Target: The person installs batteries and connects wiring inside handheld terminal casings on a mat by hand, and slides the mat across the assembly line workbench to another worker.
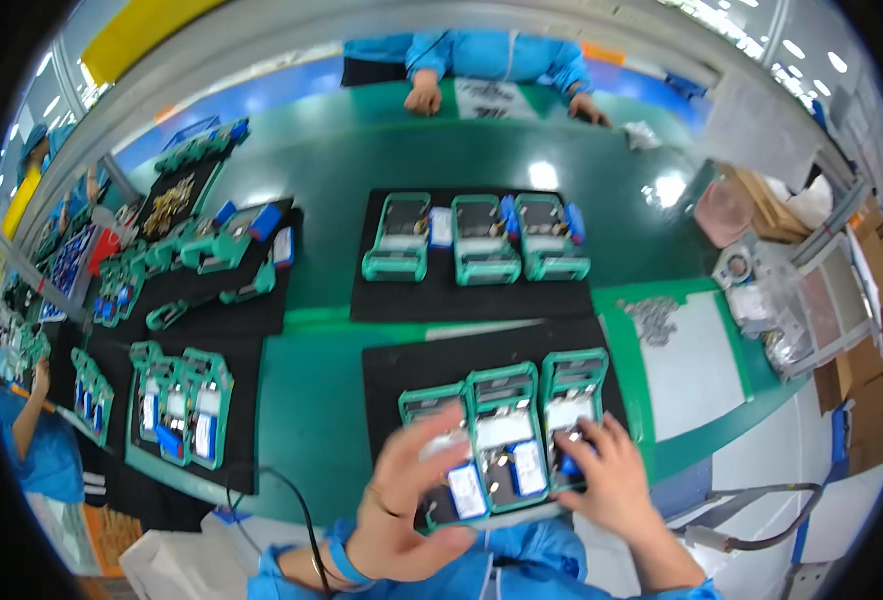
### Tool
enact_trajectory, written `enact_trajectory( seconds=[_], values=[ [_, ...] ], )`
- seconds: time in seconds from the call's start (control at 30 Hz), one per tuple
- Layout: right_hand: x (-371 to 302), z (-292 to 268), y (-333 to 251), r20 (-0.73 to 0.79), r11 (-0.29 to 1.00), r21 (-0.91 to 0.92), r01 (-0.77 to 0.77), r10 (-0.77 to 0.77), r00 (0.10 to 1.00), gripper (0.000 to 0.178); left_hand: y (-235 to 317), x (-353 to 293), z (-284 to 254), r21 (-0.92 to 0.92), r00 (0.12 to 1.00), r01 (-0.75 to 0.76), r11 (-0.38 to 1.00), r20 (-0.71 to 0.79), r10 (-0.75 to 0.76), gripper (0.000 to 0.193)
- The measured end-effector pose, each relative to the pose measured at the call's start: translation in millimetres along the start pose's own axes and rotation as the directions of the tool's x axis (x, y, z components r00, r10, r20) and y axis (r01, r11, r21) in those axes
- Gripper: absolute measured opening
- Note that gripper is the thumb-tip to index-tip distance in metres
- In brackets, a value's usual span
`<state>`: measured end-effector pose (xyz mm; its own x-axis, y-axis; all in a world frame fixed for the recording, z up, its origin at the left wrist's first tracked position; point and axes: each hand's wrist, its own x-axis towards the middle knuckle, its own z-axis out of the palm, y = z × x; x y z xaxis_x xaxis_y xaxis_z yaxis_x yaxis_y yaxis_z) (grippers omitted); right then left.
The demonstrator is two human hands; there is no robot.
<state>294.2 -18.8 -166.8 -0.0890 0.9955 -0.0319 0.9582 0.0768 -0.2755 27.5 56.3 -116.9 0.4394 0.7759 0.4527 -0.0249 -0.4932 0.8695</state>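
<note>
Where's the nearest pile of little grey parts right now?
In the head view, the grey pile lies on the right, at the white sheet's upper left corner, beyond your right hand.

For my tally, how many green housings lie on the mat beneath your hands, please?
3: left housing, partly behind the left hand; middle housing; right housing, partly behind the right hand.

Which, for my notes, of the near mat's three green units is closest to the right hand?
The rightmost unit: the right hand has fingers over it, while the left hand is at the leftmost unit.
</note>
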Motion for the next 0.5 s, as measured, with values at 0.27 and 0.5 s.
enact_trajectory(
  seconds=[0.27,0.5],
  values=[
    [12,-2,-20,-0.09,0.996,-0.045,-0.074,0.07,0.993,0.066,79,-77,-38,-0.562,0.966,-0.241,0.791,-0.215,0.142,0.037],
    [14,6,8,-0.165,0.987,0.102,-0.124,0.14,0.976,0.063,102,-106,-56,-0.796,0.961,-0.225,0.563,-0.086,0.263,0.03]
  ],
)
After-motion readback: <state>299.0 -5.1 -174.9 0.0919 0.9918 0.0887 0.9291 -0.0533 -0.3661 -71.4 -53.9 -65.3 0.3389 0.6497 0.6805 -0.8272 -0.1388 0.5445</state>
